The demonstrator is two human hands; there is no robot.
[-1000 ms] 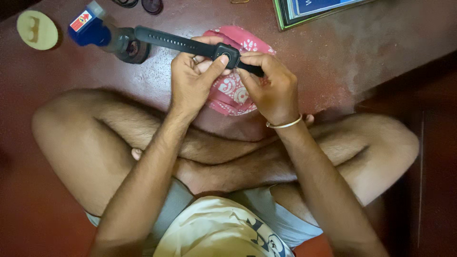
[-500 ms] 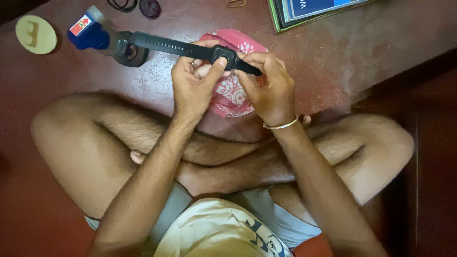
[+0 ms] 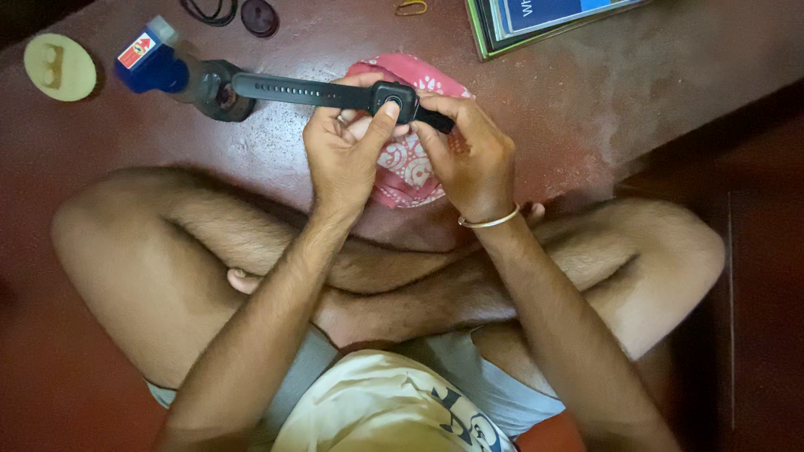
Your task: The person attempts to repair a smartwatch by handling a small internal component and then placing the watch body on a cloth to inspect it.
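Both hands hold a black watch [image 3: 392, 100] above the dark red, speckled floor [image 3: 586, 125]. The left hand [image 3: 347, 159] grips its square matte case, forefinger tip pressed on the face; the right hand [image 3: 469, 159] pinches the short strap end. The long perforated rubbery strap juts left toward a blue bottle [image 3: 151, 67] lying near the floor's far left corner, beside a round pale-yellow disc [image 3: 59, 67]. A crumpled pink patterned cloth [image 3: 406, 163] lies under the hands. Compared with half a second ago, the grip is unchanged and the watch sits at much the same spot.
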